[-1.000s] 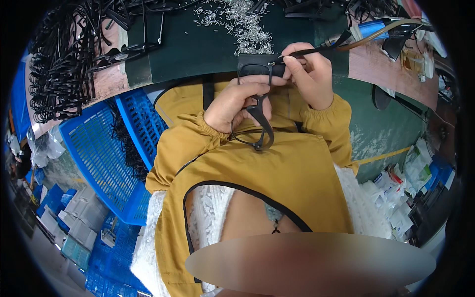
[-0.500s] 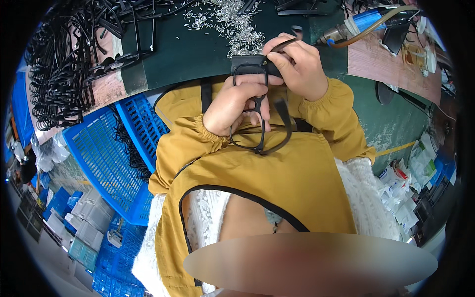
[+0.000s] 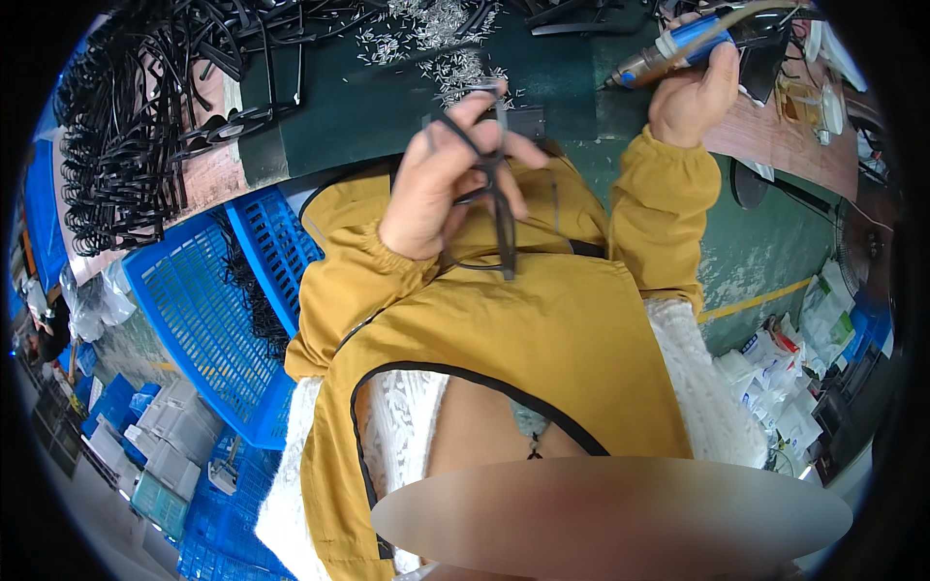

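Note:
My left hand (image 3: 441, 179) holds a black eyeglass frame (image 3: 505, 237) over my lap, just off the near edge of the workbench. The frame is smeared by motion, and the fingers partly cover it. At the right of the bench, my right hand (image 3: 696, 105) is closed round a blue and silver power screwdriver (image 3: 651, 64), whose tip points left. Some of the right fingers are hidden behind the tool. Beyond the left hand, small silver screws (image 3: 397, 44) lie scattered on the dark green mat (image 3: 334, 107). A dark block (image 3: 526, 123) sits at the mat's near edge.
Black eyeglass frames (image 3: 116, 165) are heaped along the bench's left side. Below them stands a blue plastic basket (image 3: 194, 310) with dark parts beside it. A brownish hose (image 3: 731, 17) runs from the screwdriver. More black parts (image 3: 581, 27) lie at the far edge.
My right hand has left the eyeglass frame, moved right and taken hold of the screwdriver. The left hand still holds the frame, which has turned and now blurs.

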### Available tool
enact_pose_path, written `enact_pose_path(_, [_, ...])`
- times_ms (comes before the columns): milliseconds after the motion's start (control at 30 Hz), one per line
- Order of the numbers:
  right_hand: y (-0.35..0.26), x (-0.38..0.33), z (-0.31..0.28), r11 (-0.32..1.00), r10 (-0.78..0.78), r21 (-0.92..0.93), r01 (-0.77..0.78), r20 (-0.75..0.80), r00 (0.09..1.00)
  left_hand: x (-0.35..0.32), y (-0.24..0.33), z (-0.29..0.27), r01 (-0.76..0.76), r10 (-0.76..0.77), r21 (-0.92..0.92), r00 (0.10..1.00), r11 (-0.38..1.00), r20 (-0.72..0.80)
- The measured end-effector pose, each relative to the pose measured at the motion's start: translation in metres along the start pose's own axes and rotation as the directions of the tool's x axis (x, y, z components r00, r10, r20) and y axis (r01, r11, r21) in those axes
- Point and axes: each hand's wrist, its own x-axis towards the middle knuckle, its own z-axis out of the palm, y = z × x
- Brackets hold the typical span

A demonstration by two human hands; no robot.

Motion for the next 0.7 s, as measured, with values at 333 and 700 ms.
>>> enact_pose_path(333, [0.02,-0.026,0.07,0.49,0.156,0.661,-0.568,0.575,0.803,-0.021,-0.026,-0.022,0.147,-0.174,-0.303,0.983,0.942,-0.061])
enact_pose_path(700, [-0.008,-0.053,0.062,0.771,0.176,0.417,-0.481,0.586,0.791,-0.01,-0.05,-0.008,0.396,-0.439,-0.475,0.898,0.786,0.023])
